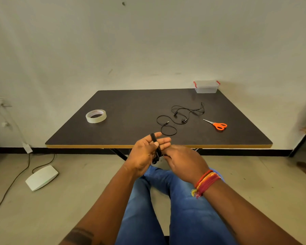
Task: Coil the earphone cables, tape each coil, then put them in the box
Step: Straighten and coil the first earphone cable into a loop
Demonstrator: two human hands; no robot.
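We hold our left hand palm-up at the near table edge, fingers nearly straight, with a black coiled earphone cable wrapped around them; the thumb presses the loops against the fingers, and the coil's lower end hangs below the palm. Our right hand, wearing a red and yellow thread wristband, sits at 3 o'clock of the coil, touching it, its fingertips curled in toward the strands; whether they pinch the cable we cannot tell, since the back of the hand hides them.

Beyond the grip, at 12 to 1 o'clock, a second black earphone cable lies loose and uncoiled on the dark rectangular table with a yellow edge band, its nearest loop just beyond our left fingertips. At 2 o'clock, to the right of that cable, rest orange-handled metal scissors. At 10 o'clock, well apart, a roll of clear adhesive tape lies flat. The clear plastic box with red clips stands at the far right corner, against the wall.

Under the hands are blue jeans. On the floor at 8 o'clock lies a white flat pedal-like device with a dark cord.
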